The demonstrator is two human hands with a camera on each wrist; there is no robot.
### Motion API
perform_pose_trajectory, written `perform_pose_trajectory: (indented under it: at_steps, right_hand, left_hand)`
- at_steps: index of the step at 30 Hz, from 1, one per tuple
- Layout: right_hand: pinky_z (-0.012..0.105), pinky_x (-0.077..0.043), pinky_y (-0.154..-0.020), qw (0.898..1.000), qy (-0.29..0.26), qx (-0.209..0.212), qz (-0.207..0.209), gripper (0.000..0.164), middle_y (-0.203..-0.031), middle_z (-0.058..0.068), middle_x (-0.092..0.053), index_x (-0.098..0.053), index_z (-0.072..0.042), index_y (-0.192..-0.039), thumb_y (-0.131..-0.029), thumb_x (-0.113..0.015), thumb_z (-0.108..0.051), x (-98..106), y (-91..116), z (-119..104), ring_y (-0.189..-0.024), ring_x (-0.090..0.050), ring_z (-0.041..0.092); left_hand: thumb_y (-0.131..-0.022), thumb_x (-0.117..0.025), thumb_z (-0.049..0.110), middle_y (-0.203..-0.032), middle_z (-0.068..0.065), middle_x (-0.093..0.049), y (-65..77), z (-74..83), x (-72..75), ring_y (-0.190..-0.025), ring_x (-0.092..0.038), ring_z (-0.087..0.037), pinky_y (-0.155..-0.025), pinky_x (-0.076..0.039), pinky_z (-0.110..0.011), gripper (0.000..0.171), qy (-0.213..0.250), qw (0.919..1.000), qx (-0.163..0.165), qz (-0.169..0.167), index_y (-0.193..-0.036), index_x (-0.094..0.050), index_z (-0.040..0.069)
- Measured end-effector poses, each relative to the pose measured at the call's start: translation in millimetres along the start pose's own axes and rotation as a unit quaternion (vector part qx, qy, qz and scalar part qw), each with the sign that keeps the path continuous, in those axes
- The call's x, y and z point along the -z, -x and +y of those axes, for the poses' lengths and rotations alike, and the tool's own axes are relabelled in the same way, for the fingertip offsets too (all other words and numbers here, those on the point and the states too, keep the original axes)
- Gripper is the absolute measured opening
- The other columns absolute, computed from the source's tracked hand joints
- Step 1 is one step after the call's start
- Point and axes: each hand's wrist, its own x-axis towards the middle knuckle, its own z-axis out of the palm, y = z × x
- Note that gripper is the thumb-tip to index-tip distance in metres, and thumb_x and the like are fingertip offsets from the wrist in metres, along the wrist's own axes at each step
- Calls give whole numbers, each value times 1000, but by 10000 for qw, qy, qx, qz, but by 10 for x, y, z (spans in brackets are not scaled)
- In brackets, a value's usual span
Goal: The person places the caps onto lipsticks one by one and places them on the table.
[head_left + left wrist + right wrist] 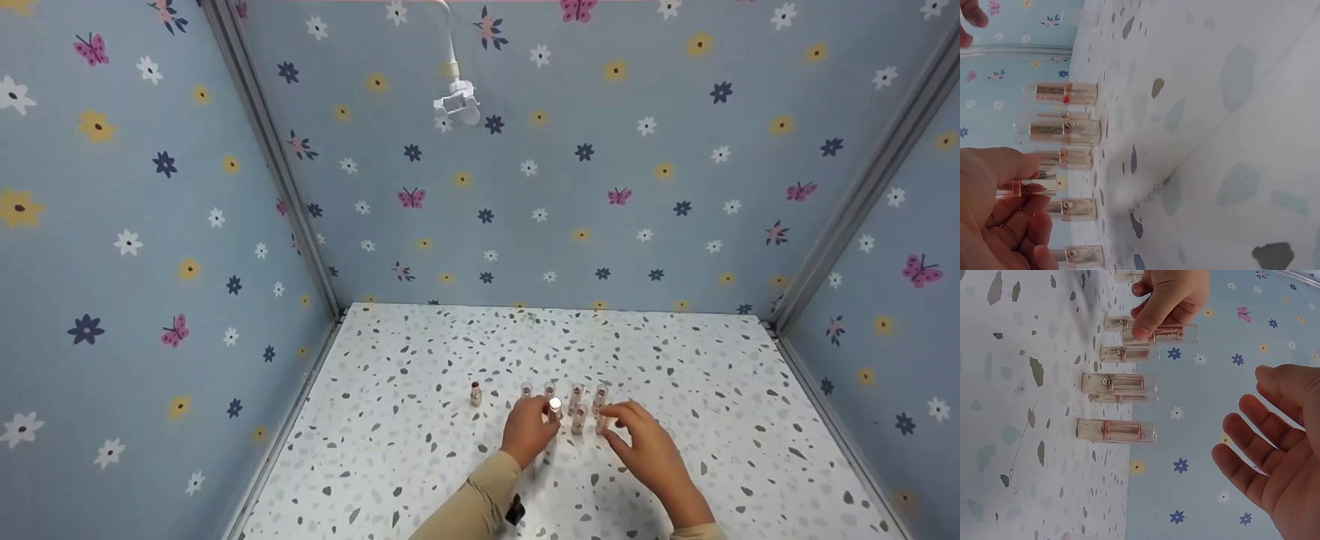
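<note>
My left hand [527, 431] grips a clear-capped lipstick tube [554, 409] between thumb and fingers. In the right wrist view this lipstick [1176, 334] is raised off the table and shows white lettering. Several similar lipstick tubes [577, 397] stand upright in two short rows beside it. My right hand [645, 442] hovers at the right end of the rows, near the front right tube [602, 422]. Its fingers are spread and bent a little, apart from the tubes and holding nothing in the right wrist view [1280, 450].
A lipstick with a bare dark red tip [475, 394] stands alone to the left of the rows. A clear piece [1081, 17] lies on the speckled table [390, 465] to the right. Flowered walls [525, 150] enclose the table, and a white clamp [457, 101] hangs at the back.
</note>
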Motion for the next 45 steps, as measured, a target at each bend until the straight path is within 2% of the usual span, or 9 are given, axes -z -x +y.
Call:
perform_pose_trajectory:
  at_steps: [3,9,18,27,34,41,45]
  right_hand:
    - [37,-55,-78,10000,46,27,35,36,-115,-14,-65,-71,-22,-121,-88,-83,-14,12,13,30,-94,-65,12]
    - [38,-54,-79,9997,201,-156,-9,35,-118,-12,-65,-71,-27,-121,-90,-80,-14,52,29,97,-96,-64,12]
    - [43,-54,-80,9992,236,-324,13,33,-116,-5,-66,-70,-22,-119,-89,-80,-11,106,39,200,-99,-66,21]
    - [41,-54,-79,9989,268,-374,0,32,-116,-6,-66,-71,-23,-118,-90,-79,-12,120,40,249,-97,-64,16]
    - [44,-54,-80,9987,247,-452,52,32,-116,-2,-67,-71,-20,-118,-89,-79,-10,148,42,280,-99,-66,22]
    - [44,-54,-82,9983,165,-562,-10,31,-116,-3,-66,-71,-21,-118,-91,-78,-10,130,39,299,-100,-66,22]
    - [43,-54,-81,9980,44,-625,28,30,-115,-3,-67,-71,-21,-118,-90,-78,-9,117,38,332,-98,-65,21]
  left_hand:
    - [-90,-76,14,-90,4,-68,-25,-50,-8,-83,-56,-10,-74,-49,-32,7,101,9999,112,-62,-90,-69,16]
    - [-88,-76,12,-88,1,-69,-65,-113,-22,-79,-57,-10,-71,-49,-32,8,84,9996,173,-211,-89,-69,13]
    - [-86,-76,9,-84,5,-67,-123,-174,-57,-73,-57,-6,-68,-50,-29,9,127,9990,332,-277,-90,-70,14]
    - [-87,-76,10,-85,5,-66,-142,-188,-87,-77,-60,-9,-71,-52,-32,10,-40,9981,471,-393,-94,-70,14]
    - [-87,-77,9,-85,4,-67,-134,-199,-94,-78,-62,-10,-73,-53,-34,11,-84,9976,487,-479,-95,-71,13]
    - [-87,-76,10,-83,8,-65,-141,-213,-122,-76,-59,-8,-72,-52,-32,11,-37,9969,623,-484,-95,-70,16]
    - [-88,-77,13,-89,6,-68,-106,-204,-115,-80,-61,-8,-75,-53,-33,12,3,9971,614,-440,-98,-72,17]
